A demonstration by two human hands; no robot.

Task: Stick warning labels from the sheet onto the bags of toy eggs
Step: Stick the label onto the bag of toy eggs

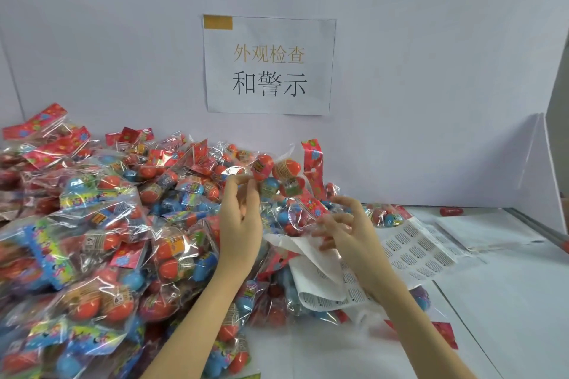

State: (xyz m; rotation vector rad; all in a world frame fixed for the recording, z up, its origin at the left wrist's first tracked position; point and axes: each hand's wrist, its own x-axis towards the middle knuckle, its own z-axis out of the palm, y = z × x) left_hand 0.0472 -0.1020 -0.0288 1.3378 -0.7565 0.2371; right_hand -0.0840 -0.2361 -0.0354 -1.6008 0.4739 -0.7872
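My left hand (238,221) is raised in the middle of the view and pinches the clear plastic of a bag of toy eggs (278,175), holding it up above the heap. The bag holds orange and blue eggs and has a red header strip hanging to its right. My right hand (345,234) is close beside the bag's lower right side, fingers spread and lightly bent, touching the plastic; whether a label is on a fingertip I cannot tell. The label sheet (421,249) lies on the table under and to the right of my right hand, its near end curled up.
A large heap of bagged toy eggs (92,240) fills the left half of the table. A white wall with a printed paper sign (269,66) stands behind. More white sheets (480,231) and a loose red egg (451,211) lie at the right, by a metal table edge (535,224).
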